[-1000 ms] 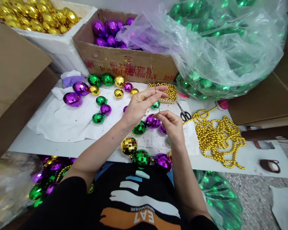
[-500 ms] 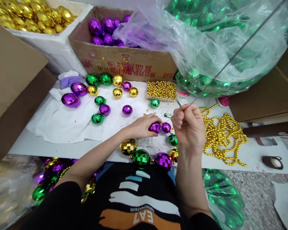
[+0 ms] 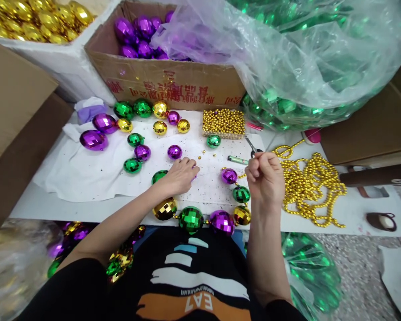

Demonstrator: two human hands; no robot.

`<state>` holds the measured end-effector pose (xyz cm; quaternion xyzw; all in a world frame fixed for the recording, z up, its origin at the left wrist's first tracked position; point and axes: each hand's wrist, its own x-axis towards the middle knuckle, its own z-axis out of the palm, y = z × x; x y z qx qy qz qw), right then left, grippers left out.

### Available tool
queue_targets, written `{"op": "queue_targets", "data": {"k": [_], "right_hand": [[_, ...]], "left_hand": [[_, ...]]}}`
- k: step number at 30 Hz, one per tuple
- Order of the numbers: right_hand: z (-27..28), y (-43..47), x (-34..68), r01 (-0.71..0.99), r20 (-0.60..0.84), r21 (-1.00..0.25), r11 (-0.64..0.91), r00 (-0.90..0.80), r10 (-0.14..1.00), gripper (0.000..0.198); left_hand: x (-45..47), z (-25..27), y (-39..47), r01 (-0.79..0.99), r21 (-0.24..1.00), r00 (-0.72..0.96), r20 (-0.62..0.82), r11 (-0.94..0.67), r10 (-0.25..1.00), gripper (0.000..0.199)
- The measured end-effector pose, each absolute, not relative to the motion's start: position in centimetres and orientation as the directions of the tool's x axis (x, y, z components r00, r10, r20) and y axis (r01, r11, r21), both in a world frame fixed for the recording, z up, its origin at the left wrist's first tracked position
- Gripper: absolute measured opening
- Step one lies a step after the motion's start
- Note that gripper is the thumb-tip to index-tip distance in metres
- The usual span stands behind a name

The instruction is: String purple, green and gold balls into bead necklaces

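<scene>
My left hand [image 3: 183, 176] is closed over a purple faceted bead [image 3: 196, 175], and only slivers of it show past the fingers. A green bead [image 3: 159, 176] lies partly behind that wrist. My right hand [image 3: 265, 178] is pinched closed above the table; whatever thin thing its fingertips hold cannot be made out. Along the table's front edge curves a row of strung beads: a gold bead [image 3: 165, 208], a large green bead [image 3: 191, 220], a purple bead [image 3: 222, 222], another gold bead [image 3: 242, 215], a green bead [image 3: 241, 194] and a smaller purple bead [image 3: 229, 175].
A clear box of small gold beads [image 3: 223, 124] stands before a carton [image 3: 167, 82] of purple beads. Scissors [image 3: 251, 145] and a green-labelled pen-like tool [image 3: 238, 159] lie by my right hand. Gold bead chain [image 3: 312, 191] heaps at right. A bag of green beads [image 3: 297, 89] bulges behind.
My left hand has slid left with the purple bead, away from the smaller purple bead. My right hand stays nearly in place; the thin line rising from it no longer shows.
</scene>
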<state>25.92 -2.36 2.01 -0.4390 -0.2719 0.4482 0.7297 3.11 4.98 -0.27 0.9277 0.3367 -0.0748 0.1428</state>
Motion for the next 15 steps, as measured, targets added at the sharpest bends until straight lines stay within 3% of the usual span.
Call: {"op": "queue_targets", "data": {"k": [4,6,10,15], "right_hand": [[0.9,-3.0,24.9,-0.233,-0.040,-0.969,0.084,0.484,0.874,0.019],[0.4,-3.1,24.5,-0.178,-0.040,-0.982,0.057,0.498,0.866,0.017],[0.1,-3.1,24.0,-0.153,-0.035,-0.987,0.052,0.516,0.856,0.015],[0.1,-3.1,24.0,-0.164,-0.086,-0.987,0.000,0.518,0.851,0.019]], "left_hand": [[2.9,-0.3,6.7,0.616,0.431,0.785,-0.261,-0.659,0.562,0.054],[3.5,-0.4,7.8,0.605,0.527,0.775,-0.217,-0.597,0.594,0.046],[6.2,-1.2,9.8,0.707,0.507,0.660,-0.225,-0.492,0.717,0.027],[9.0,-2.4,11.7,0.709,0.580,0.634,-0.274,-0.401,0.724,0.022]]}}
